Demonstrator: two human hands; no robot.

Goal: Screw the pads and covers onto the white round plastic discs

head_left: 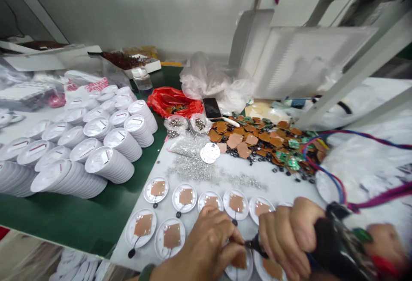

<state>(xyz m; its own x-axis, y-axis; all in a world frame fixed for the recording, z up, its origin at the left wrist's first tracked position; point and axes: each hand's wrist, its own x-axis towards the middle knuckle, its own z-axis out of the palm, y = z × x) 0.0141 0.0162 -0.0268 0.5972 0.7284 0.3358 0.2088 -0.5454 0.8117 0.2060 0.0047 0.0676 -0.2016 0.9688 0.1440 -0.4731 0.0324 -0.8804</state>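
My right hand [289,236] is wrapped around a black power screwdriver [334,246], held sideways with its tip pointing left. My left hand [209,242] is closed in a pinch at that tip; whatever sits between the fingertips is hidden. Beneath both hands lies a white round cover [249,268] with a brown circuit board on it, partly covered by my fingers. Around them, more white round covers [162,253] lie in rows, each with a brown circuit board [172,235]. Short black leads with small black round ends [131,253] hang off some of them.
Stacks of white round covers [111,165] stand on the green mat at left. Loose small screws [193,167] are spread ahead of my hands. Behind lie piled brown boards [243,141], a red bag [174,100] and a phone [211,108]. Red and blue cables [336,182] loop at right.
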